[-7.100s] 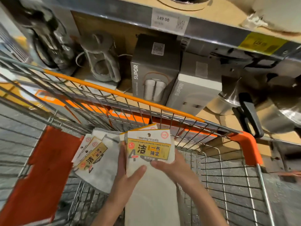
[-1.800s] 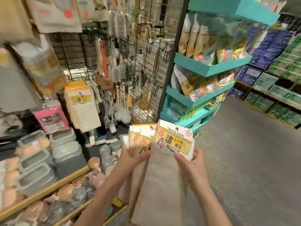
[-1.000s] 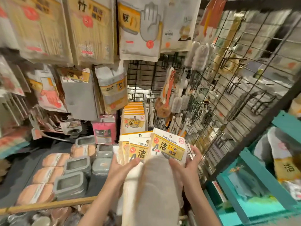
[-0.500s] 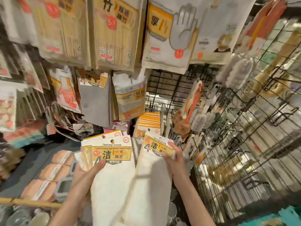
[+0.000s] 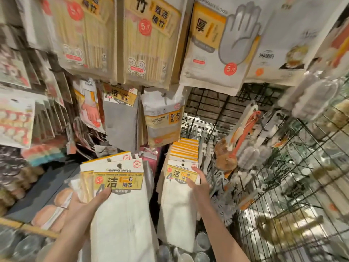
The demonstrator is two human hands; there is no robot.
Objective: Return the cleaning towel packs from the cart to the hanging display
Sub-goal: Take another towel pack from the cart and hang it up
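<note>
Up at the hanging display (image 5: pixel 184 148), left hand (image 5: pixel 83 210) has a grip on several towel packs (image 5: pixel 119 186), right hand (image 5: pixel 198 183) open, fingertips touching the front hung pack (image 5: pixel 177 195).

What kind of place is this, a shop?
Most likely a housewares aisle in a shop: packaged goods with round price stickers hang overhead, a row of towel packs hangs from a hook, and brushes hang on a wire rack.

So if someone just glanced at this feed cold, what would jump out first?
Probably the white cleaning towel packs fanned in the left hand, low centre. Next, the right hand with fingers spread against the front pack on the hanging row of towel packs. Overhead, the big grey glove package.
</note>
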